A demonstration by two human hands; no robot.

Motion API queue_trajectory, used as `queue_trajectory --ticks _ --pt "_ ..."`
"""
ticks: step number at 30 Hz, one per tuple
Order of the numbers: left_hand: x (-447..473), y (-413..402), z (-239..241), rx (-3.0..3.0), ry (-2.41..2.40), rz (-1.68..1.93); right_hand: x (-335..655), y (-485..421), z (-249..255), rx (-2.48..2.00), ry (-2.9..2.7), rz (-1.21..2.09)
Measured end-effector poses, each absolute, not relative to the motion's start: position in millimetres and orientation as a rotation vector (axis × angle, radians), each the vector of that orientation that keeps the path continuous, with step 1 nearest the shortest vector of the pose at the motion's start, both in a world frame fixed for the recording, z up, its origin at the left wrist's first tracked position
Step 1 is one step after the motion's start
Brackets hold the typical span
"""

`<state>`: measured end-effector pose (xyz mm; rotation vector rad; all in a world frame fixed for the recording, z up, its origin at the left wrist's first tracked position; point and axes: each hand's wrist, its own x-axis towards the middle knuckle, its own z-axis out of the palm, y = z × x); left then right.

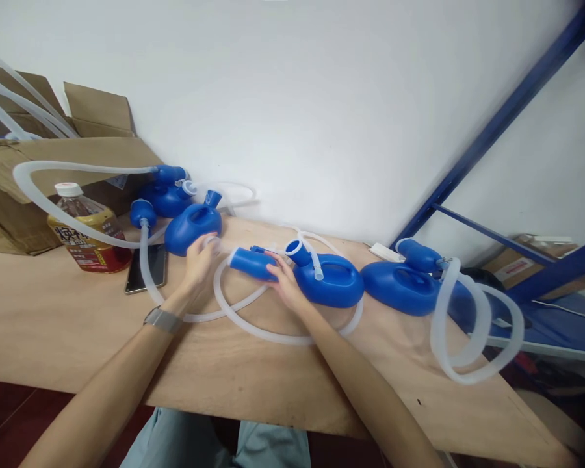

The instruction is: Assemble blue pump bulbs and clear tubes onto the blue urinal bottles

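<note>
My right hand [285,279] is closed around a blue plastic cylinder [250,263], the urinal's funnel, its pale-rimmed end facing left. Just left of it, my left hand [199,260] pinches a small translucent ring-like piece [211,243], partly blurred. A blue urinal bottle [331,286] with an upturned neck lies beside my right hand. Clear tubing [273,337] loops over the table below both hands. Behind my left hand stands another blue urinal bottle [192,227].
More blue urinals with tubes lie at the back left and at the right [400,289]. A drink bottle [92,234], a phone [143,268] and a cardboard box [24,159] occupy the left. A blue metal rack [497,133] rises at the right, past the wooden table [234,383].
</note>
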<state>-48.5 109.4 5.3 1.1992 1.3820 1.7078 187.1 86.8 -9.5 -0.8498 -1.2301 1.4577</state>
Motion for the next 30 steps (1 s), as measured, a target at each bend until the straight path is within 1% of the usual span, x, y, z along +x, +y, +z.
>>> queue_trajectory --ticks 3,6,10,14,25,30 --pt "-35 104 8 1.303 1.289 1.579 187 86 -9 -0.839 -1.265 1.464" --pt "-24 98 12 1.395 1.251 1.467 188 89 -11 -0.812 -1.364 1.394" --pt "-22 93 15 1.437 1.261 1.392 189 93 -16 -0.773 -1.478 1.288" --pt "-25 94 14 1.448 1.265 1.347 188 94 -19 -0.767 -1.503 1.316" --pt "-15 85 22 1.606 1.225 1.451 185 88 -22 -0.788 -1.348 1.565" --pt "-10 79 14 1.667 1.053 1.458 183 89 -25 -0.784 -1.353 1.534"
